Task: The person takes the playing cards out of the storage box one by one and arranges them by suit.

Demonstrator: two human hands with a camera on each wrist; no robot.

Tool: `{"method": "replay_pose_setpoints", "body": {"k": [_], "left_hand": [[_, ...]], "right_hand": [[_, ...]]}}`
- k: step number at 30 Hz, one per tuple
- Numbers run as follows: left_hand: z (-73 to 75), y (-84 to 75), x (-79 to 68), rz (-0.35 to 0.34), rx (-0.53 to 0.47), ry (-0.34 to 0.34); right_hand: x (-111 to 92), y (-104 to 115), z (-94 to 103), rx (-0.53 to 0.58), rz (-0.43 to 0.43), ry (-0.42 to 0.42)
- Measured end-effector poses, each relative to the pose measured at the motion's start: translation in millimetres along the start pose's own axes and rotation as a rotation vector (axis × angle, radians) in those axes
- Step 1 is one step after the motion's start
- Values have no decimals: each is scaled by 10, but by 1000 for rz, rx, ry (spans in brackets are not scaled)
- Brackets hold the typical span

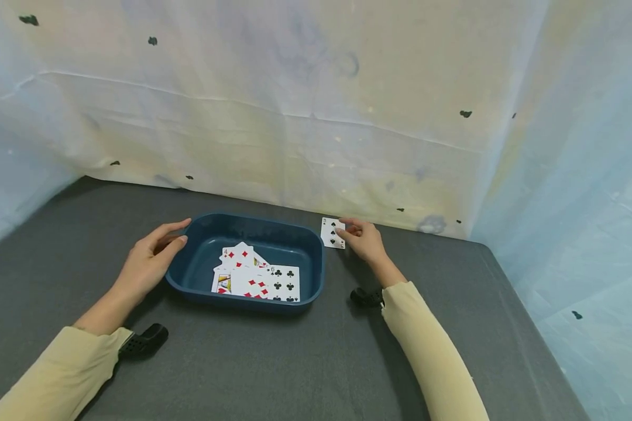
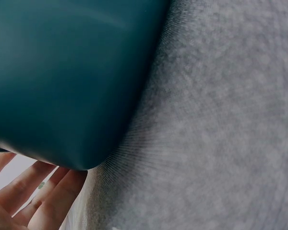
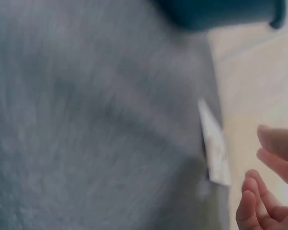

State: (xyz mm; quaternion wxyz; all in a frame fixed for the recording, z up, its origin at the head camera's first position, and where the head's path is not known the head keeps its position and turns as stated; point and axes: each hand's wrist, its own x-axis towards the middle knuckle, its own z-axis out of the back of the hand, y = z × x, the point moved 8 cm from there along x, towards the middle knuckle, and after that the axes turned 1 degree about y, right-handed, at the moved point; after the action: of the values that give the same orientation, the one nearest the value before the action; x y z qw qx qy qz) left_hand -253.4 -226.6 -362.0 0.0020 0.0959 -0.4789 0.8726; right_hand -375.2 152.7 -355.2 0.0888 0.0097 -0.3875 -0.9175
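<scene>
A dark blue plastic basin (image 1: 244, 219) lies in front of me with several playing cards (image 1: 253, 278) inside, face up, diamonds and clubs among them. My left hand (image 1: 150, 257) is at its left end, thumb and forefinger at the rim. In the left wrist view, the fingers (image 2: 57, 201) of that hand stretch out behind the basin wall (image 2: 72, 86). To the right of the basin, a spade card (image 1: 329, 237) lies face up on the table. Over its right edge hovers my right hand (image 1: 366, 240), its fingers lightly bent and, in the right wrist view, apart from the card (image 3: 215, 148).
The grey table (image 1: 274, 362) ends at the back against a pale hanging sheet (image 1: 274, 146) with dark spots. Another bluish sheet (image 1: 574, 222) hangs on the right. Black wrist straps (image 1: 144, 342) sit at both sleeves.
</scene>
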Motion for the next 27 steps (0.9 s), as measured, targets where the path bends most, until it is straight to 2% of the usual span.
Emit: {"method": "replay_pose_setpoints", "body": {"k": [7,12,17,21,27], "left_hand": [[12,-8,-9,4,15,-10],[1,-14,-8,4,11,-10],[0,-9,-3,5,10,-10],[0,-7,-4,1,6,-8],[-3,0,-4,4,5,-11]], "right_hand": [[-104,188,49,212,2,-39],[-209,405,4,311,52,-48],[-315,710,-106,350,131,-15],[-386,902,-236,368,153,52],[-426,1070,-484,312,169,161]]}}
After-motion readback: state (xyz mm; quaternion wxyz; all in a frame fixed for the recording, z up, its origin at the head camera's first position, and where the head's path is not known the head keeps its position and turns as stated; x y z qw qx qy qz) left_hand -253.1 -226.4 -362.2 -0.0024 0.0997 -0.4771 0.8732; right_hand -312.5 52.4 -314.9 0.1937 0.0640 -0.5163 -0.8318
